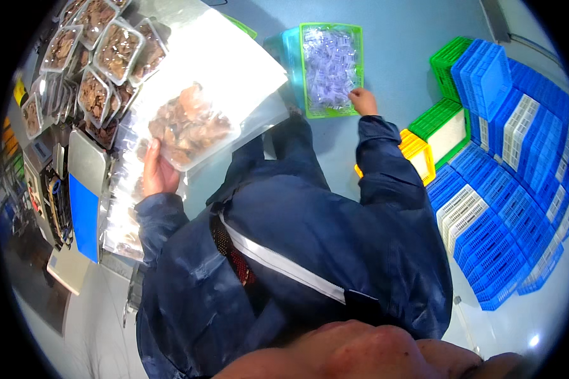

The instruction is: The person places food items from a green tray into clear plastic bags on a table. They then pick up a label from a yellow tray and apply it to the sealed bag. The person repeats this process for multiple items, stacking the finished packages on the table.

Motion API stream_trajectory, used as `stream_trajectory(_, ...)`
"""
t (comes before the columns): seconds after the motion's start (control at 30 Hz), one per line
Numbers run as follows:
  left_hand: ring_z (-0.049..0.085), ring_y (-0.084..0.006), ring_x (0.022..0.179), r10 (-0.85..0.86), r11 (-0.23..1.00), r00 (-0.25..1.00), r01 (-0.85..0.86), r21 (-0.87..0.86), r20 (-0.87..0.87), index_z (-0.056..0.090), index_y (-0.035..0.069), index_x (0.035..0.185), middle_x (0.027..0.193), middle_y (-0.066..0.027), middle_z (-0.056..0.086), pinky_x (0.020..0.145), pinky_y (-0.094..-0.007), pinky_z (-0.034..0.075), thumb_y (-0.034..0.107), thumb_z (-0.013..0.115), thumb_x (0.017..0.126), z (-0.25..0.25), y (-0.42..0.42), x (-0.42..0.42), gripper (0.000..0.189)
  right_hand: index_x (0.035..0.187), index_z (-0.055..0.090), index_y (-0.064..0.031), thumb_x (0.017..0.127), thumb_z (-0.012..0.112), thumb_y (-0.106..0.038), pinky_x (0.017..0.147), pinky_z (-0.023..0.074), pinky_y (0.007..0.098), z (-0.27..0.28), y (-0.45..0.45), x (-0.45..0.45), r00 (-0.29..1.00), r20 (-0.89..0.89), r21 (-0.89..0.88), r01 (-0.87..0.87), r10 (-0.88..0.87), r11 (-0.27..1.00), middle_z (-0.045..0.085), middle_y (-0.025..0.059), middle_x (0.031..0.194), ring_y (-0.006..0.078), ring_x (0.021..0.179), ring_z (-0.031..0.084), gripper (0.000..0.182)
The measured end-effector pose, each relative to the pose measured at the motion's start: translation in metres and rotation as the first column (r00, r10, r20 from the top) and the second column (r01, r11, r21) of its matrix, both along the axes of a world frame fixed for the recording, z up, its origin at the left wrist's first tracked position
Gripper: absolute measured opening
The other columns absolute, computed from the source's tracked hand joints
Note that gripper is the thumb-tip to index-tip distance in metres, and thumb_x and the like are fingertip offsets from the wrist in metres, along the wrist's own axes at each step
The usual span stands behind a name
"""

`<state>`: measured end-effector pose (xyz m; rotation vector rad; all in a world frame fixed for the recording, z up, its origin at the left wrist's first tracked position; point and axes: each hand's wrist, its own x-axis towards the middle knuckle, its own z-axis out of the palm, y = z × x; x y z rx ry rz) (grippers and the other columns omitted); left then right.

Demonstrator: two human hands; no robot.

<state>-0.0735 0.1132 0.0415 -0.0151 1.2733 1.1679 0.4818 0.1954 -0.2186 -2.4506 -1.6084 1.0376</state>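
My left hand (160, 173) grips the near-left edge of a clear plastic tray (192, 128) full of brown sliced food, probably meat. Its thumb lies over the rim, and the tray is just above the white work surface (218, 57). Over on the right, my right hand (364, 101) is at the right rim of a green plastic basket (333, 113) with its fingers bunched together. Many small clear sachets bearing print (329, 66) fill that basket. Whether a sachet is between the fingers is too small to tell.
Filled clear trays (118, 52) are stacked at the table's far left. Beside them are a metal plate (89, 151) and a blue panel (84, 218). Stacked blue crates (493, 237), green crates (438, 118) and a yellow crate (417, 151) stand on the right.
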Motion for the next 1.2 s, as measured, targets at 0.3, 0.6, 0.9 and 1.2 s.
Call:
stream_trajectory(0.3, 0.050, -0.0246, 0.126, 0.100, 0.990, 0.985, -0.112, -0.081, -0.141, 0.045, 0.002, 0.140, 0.139, -0.0098, 0.053, 0.108, -0.0401, 0.038, 0.026, 0.057, 0.099, -0.007, -0.032, 0.062, 0.049, 0.087, 0.069, -0.0108, 0.078, 0.068, -0.018, 0.077, 0.0495, 0.0455, -0.035, -0.025, -0.057, 0.902, 0.340, 0.265, -0.363, 0.265, 0.893, 0.061, 0.0100, 0.093, 0.0326, 0.093, 0.059, 0.012)
stream_trajectory(0.6, 0.053, -0.0267, 0.125, 0.149, 0.985, 0.963, -0.165, -0.053, -0.223, 0.052, 0.004, 0.134, 0.136, -0.0105, 0.057, 0.110, -0.0439, 0.037, 0.030, 0.055, 0.099, -0.017, -0.046, 0.087, 0.044, 0.090, 0.074, -0.0145, 0.085, 0.067, -0.024, 0.076, 0.0496, 0.0445, 0.016, 0.004, -0.025, 0.839, 0.273, 0.360, -0.544, 0.471, 0.758, 0.065, 0.0057, 0.095, 0.0312, 0.090, 0.060, 0.013)
stream_trajectory(0.9, 0.053, -0.0232, 0.123, 0.222, 0.971, 0.944, -0.237, -0.032, -0.244, 0.050, 0.004, 0.134, 0.133, -0.0088, 0.056, 0.106, -0.0398, 0.040, 0.025, 0.062, 0.096, 0.016, -0.056, 0.125, 0.046, 0.100, 0.072, -0.0088, 0.087, 0.062, -0.018, 0.076, 0.0502, 0.0438, 0.017, 0.010, -0.025, 0.893, -0.432, 0.212, -0.037, 0.128, 0.977, 0.067, 0.0128, 0.088, 0.0346, 0.088, 0.062, 0.019)
stream_trajectory(1.2, 0.052, -0.0211, 0.123, 0.282, 0.947, 0.911, -0.315, -0.066, -0.300, 0.053, 0.005, 0.131, 0.130, -0.0055, 0.059, 0.106, -0.0376, 0.039, 0.025, 0.066, 0.093, 0.008, -0.072, 0.123, 0.045, 0.086, 0.073, -0.0050, 0.084, 0.059, -0.025, 0.078, 0.0496, 0.0473, 0.003, -0.018, -0.108, 0.891, -0.197, 0.155, -0.384, 0.409, 0.910, 0.064, 0.0189, 0.091, 0.0394, 0.085, 0.061, 0.025)
